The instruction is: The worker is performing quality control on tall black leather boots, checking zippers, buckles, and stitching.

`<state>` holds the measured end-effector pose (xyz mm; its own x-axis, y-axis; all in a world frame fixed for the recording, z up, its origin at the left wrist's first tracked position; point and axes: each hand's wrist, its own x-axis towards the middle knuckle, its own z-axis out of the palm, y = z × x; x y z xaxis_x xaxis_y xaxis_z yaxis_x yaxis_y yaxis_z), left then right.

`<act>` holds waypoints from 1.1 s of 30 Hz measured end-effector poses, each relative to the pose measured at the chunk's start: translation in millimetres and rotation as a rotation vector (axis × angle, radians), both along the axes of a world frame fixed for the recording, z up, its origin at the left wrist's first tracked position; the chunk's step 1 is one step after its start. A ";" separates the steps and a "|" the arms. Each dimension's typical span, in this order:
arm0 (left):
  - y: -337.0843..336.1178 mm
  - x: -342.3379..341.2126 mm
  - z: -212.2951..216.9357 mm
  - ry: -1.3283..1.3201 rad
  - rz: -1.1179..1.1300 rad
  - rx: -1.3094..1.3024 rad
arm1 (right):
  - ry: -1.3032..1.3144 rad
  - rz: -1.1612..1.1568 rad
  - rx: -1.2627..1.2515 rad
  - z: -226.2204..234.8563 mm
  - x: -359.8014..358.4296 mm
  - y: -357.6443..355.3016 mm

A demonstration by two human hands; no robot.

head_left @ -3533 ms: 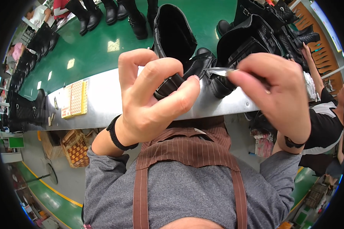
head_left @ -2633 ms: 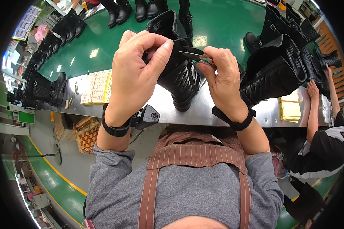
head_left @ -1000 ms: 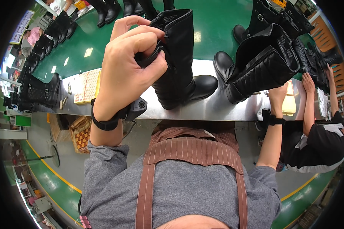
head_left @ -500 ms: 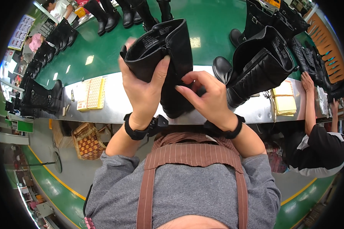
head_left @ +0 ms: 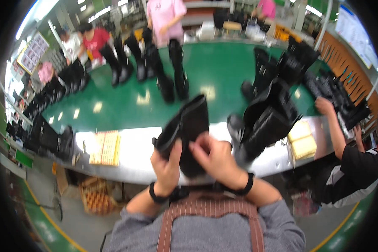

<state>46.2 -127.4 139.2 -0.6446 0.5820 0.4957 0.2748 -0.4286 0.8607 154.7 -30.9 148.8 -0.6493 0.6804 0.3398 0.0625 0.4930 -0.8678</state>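
A tall black boot [head_left: 196, 119] stands upright at the near edge of the bench, its wide top opening tilted up toward me. My left hand [head_left: 167, 170] is closed round the left of its upper shaft, the thumb pressed on the outside. Against the right side of the shaft, my right hand [head_left: 220, 161] has thumb and forefinger pinched together. What that pinch holds, if anything, is too small and blurred to make out. Just right of my right hand is another black boot [head_left: 266, 128] with a quilted shaft, leaning and open at the top.
Pads of yellow-edged paper [head_left: 104, 148] and yellow cards [head_left: 303, 147] lie on the metal strip [head_left: 143, 147]. More black boots [head_left: 155, 73] line the green tabletop [head_left: 126, 107]. At right, a co-worker's hand [head_left: 324, 106] reaches over boots. A woven basket [head_left: 97, 197] sits below.
My view has tipped up, so bench, boots and hands appear lower and people across the table show. My left hand still grips the boot; my right fingers have drawn closer together at its side.
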 end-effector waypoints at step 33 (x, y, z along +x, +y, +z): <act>-3.7 -2.9 -61.4 0.071 0.194 -0.147 | 0.270 0.617 -0.490 52.7 2.4 18.8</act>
<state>43.3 -131.1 77.8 -0.7179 0.5201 0.4628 0.4015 -0.2337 0.8855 157.1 -12.1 201.5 -0.8927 0.3406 0.2952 -0.3361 -0.0665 -0.9395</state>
